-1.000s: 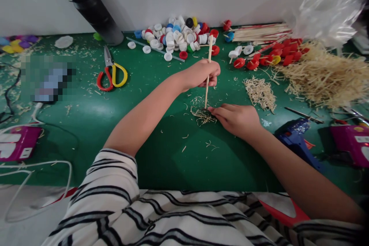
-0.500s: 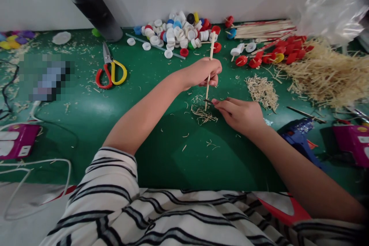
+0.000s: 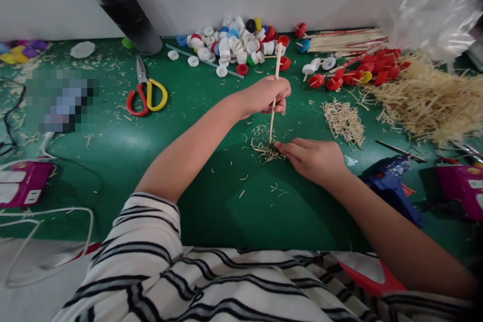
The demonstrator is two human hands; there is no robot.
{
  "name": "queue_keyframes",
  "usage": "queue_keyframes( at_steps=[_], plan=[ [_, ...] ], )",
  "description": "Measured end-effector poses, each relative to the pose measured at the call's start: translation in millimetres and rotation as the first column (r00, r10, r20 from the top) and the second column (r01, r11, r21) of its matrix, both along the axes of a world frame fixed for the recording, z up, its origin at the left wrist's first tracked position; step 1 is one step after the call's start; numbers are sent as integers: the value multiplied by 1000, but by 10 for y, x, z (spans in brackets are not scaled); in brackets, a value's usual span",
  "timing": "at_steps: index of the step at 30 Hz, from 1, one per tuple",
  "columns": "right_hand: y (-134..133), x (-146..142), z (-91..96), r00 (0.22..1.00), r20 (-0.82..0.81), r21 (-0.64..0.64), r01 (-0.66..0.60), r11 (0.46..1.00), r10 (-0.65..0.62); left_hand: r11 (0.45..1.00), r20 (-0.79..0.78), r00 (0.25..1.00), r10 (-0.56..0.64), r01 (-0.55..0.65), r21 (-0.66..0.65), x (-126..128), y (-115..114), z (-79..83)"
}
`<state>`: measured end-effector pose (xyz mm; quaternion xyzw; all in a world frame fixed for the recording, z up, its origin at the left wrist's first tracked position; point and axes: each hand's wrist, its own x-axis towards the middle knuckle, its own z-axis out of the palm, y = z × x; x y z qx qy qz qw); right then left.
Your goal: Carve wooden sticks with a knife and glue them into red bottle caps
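Note:
My left hand [image 3: 272, 94] is closed around a thin wooden stick [image 3: 278, 63], held nearly upright with its lower end just above the table. My right hand [image 3: 315, 158] pinches a small dark blade, mostly hidden by the fingers, close to the stick's lower end. Beneath the tip lies a loose heap of curled wood shavings [image 3: 268, 154]. Stray slivers are scattered around it on the green table [image 3: 226, 201].
Scissors [image 3: 146, 88] lie to the left, near a black bottle [image 3: 130, 15]. Bottle caps [image 3: 236, 43] are piled at the back. On the right are sticks [image 3: 343, 40], red caps on sticks [image 3: 352, 77], a big shavings heap [image 3: 433, 98] and a blue glue gun [image 3: 392, 181].
My right hand has slid down along the stick with the blade, from above its lower end to near the tip. My left hand and the stick have hardly moved.

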<state>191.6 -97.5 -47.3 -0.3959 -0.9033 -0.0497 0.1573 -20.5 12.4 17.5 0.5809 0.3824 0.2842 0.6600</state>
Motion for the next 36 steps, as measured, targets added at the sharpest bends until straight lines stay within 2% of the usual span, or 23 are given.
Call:
queue_keyframes(
  at_steps=[4, 7, 11, 17, 22, 29, 36],
  plan=[
    [81, -75, 67, 991, -96, 68, 102, 992, -95, 1000, -20, 1000, 16, -16, 14, 23, -21, 29],
    [134, -117, 114, 982, -116, 62, 157, 986, -149, 999, -5, 999, 35, -35, 34, 38, -35, 37],
    [122, -93, 90, 986, -120, -2, 119, 993, -118, 996, 5, 999, 51, -52, 67, 40, -10, -13],
    [32, -19, 31, 990, -99, -26, 96, 995, -98, 996, 56, 998, 36, -41, 82, 32, 50, -104],
    [-19, -6, 23, 999, -4, -47, 47, 998, -47, 997, 64, 998, 22, -26, 69, 41, 41, -79],
    [135, -98, 108, 979, -128, 24, 164, 986, -159, 992, -3, 997, 73, -73, 100, 50, 10, -28],
    [93, -44, 26, 992, -96, -30, 77, 997, -80, 992, -20, 996, 88, -86, 97, 52, -2, -26]
  ],
)
